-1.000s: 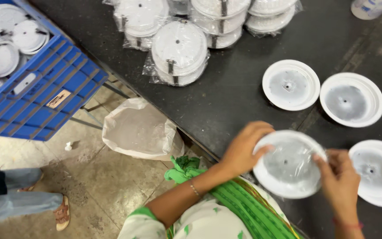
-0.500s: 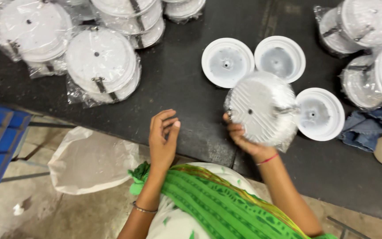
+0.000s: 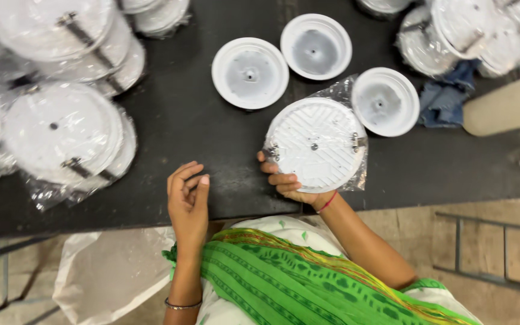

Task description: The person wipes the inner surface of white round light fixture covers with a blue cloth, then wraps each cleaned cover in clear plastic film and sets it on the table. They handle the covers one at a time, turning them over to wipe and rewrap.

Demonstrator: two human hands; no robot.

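Disc in its plastic bag is now lying lower than before, gripped by my right hand above the black table; my left hand is resting empty, fingers curled, left of the disc. Concrete floor below.

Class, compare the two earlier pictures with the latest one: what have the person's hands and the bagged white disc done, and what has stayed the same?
A second ago both hands held the bagged white disc. The left hand then let go and now rests empty at the black table edge. The right hand alone keeps the disc, turned so its ribbed face shows. The three open white discs stayed flat on the table beyond it.
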